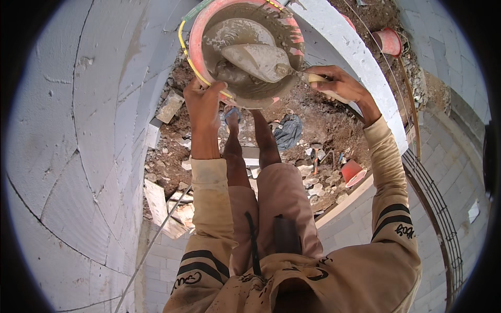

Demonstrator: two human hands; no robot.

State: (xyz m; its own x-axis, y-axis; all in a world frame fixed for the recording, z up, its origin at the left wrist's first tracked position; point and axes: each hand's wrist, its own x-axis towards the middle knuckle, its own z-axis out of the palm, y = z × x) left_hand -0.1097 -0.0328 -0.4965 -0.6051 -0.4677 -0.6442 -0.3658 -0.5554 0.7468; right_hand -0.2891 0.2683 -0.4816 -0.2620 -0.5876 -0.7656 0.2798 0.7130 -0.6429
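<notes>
A red bucket (pixel 197 44) of wet grey mortar (pixel 235 31) is held up in front of me at the top of the view. My left hand (pixel 205 101) is closed on its near left rim, where the yellow rope handle (pixel 183 48) runs under the fingers. My right hand (pixel 342 86) grips the pale handle of a trowel (pixel 255 58) at the bucket's right side. The trowel's blade is coated in mortar and lies over the mortar inside the bucket. Smears of mortar streak the bucket's inner wall.
A grey block wall (pixel 104 130) rises on my left. On the right runs a pale wall top (pixel 360 57), with steel bars (pixel 433 208) beyond. Rubble, a hammer (pixel 315 159), a dark plastic bag (pixel 288 132) and red buckets (pixel 353 173) lie below.
</notes>
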